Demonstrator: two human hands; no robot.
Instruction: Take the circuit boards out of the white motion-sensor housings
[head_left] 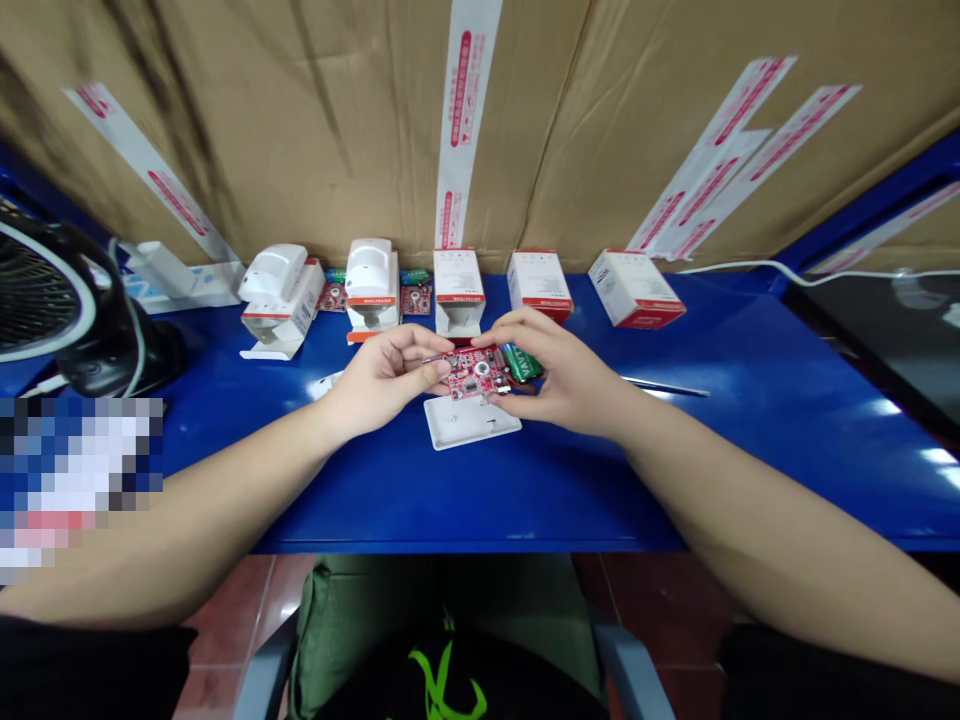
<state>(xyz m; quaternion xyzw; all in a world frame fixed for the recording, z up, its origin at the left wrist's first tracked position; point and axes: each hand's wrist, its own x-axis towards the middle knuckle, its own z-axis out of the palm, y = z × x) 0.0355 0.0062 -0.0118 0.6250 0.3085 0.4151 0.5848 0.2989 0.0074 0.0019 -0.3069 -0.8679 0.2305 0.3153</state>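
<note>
A white cover plate (472, 420) lies on the blue surface (750, 450). Just above it the red circuit board (474, 371) is held level between both hands. The left hand (382, 380) has its fingers pinched shut on the board's left edge. The right hand (562, 380) has its fingers closed on the right edge, with a green battery (523, 362) tucked under them. Right of the plate lies a thin metal tool (664, 387). Behind the plate stands a row of small boxes (540, 283); white sensor housings (371, 268) sit atop the leftmost two. Far left of the plate stands a black fan (45, 300).
</note>
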